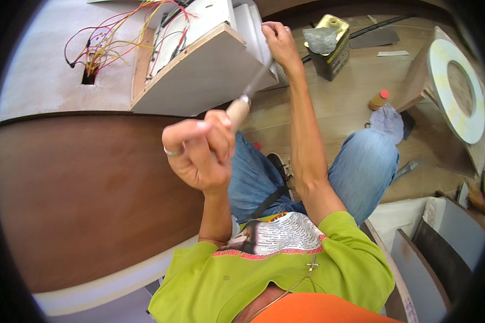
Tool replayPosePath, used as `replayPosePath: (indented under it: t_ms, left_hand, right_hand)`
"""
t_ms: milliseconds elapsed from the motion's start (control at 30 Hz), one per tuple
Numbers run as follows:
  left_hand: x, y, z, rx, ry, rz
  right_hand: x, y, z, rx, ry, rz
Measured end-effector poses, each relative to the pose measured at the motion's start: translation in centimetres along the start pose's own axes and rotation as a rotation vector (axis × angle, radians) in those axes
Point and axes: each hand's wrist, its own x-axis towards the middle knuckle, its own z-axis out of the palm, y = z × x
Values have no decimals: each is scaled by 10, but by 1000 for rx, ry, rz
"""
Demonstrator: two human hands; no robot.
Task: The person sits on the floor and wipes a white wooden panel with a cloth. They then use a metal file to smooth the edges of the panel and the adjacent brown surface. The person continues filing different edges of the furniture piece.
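My left hand [202,151] is closed around the pale wooden handle [237,112] of a hand tool. The tool's thin grey metal blade [257,81] is smeared by motion, so I cannot tell its exact kind. It points up and right, past the corner of a white box-like cabinet [199,75] with a bare wood edge. Farther off, my right hand [282,46] has its fingers curled at the edge of a white panel [256,37] on the cabinet's right side. Whether the blade touches the panel is unclear.
Red and yellow wires [108,48] come out of a slot left of the cabinet. A dark can [328,59] and a red-capped bottle [380,100] stand on the floor. At right is a panel with a pale ring [439,81]; a brown board [81,188] lies at left.
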Motion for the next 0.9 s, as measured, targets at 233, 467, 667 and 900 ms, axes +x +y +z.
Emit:
replayPosePath:
  t_ms: [233, 467, 667, 900]
  left_hand:
    - [-62, -22, -39, -295, 296, -453]
    - [-80, -75, -32, -312, 134, -472]
    - [-96, -84, -56, -384, 219, -519]
    - [-114, -102, -81, -425, 267, -584]
  right_hand:
    - [-57, -81, -25, -118, -446, -420]
    - [-89, -102, 1, -84, -104, -237]
    - [-104, -85, 27, 142, 137, -96]
    - [-108, -85, 33, 40, 183, -171]
